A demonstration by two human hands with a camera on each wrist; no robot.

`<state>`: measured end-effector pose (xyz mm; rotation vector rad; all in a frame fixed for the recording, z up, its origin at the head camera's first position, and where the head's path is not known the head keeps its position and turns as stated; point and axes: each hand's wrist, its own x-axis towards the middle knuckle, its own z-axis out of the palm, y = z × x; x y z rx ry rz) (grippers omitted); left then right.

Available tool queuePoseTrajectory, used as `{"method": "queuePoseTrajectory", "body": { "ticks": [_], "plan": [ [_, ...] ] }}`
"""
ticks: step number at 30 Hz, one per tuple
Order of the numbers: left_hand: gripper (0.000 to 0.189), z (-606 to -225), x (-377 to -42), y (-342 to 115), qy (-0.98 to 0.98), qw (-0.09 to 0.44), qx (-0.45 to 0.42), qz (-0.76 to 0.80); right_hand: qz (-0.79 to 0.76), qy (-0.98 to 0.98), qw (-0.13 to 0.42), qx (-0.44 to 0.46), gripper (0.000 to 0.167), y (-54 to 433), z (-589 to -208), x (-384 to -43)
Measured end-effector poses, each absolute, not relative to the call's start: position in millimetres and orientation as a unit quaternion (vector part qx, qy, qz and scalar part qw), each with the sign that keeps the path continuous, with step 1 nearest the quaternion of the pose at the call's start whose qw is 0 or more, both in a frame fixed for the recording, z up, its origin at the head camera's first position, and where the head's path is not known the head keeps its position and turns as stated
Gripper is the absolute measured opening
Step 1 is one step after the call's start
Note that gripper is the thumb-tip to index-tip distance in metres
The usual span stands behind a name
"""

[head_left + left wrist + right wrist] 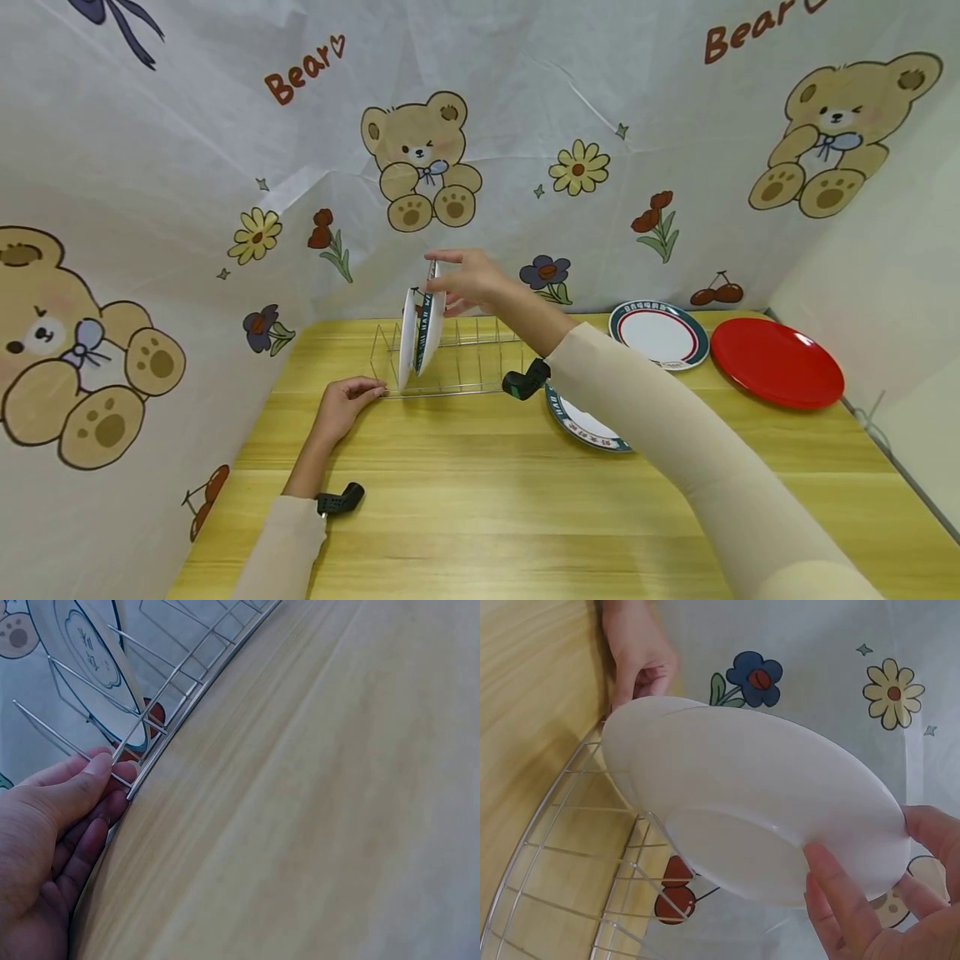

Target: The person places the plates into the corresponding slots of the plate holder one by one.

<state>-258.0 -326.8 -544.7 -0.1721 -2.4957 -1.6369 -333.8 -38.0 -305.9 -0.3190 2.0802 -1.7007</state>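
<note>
My right hand (474, 282) grips a white plate (436, 329) with a dark green patterned rim by its upper edge. This plate is tilted on edge at the wire dish rack (450, 393); I cannot tell whether its lower edge touches the wires. Just left of it, another plate (407, 342) stands on edge in the rack. In the right wrist view, the white underside of the held plate (780, 776) shows, with fingers spread over it and the thumb at the edge. My left hand (348, 410) pinches the rack's front left corner, its thumb against the wire (120, 746).
A rimmed plate (588, 425) lies flat right of the rack, partly hidden by my right forearm. Behind it lie another green-rimmed plate (654, 333) and a red plate (776, 362). A bear-printed cloth (510, 100) hangs behind the wooden table (480, 517).
</note>
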Motion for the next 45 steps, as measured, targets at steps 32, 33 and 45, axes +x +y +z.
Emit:
{"method": "queuePoseTrajectory", "body": {
  "ticks": [32, 33, 45],
  "plan": [
    [0.015, -545.2, -259.2, -326.8, -0.829, 0.082, -0.075, -0.549, -0.599, 0.762, 0.183, -0.165, 0.067, -55.7, -351.3, -323.1],
    [0.015, -545.5, -259.5, -326.6, -0.829, 0.081, -0.076, -0.549, -0.597, 0.764, 0.177, -0.167, 0.069, -54.6, -352.9, -321.3],
    [0.015, -547.2, -257.9, -328.9, -0.835, 0.083, -0.064, -0.540, -0.555, 0.805, 0.091, -0.188, 0.096, -21.7, -377.2, -274.7]
  ]
}}
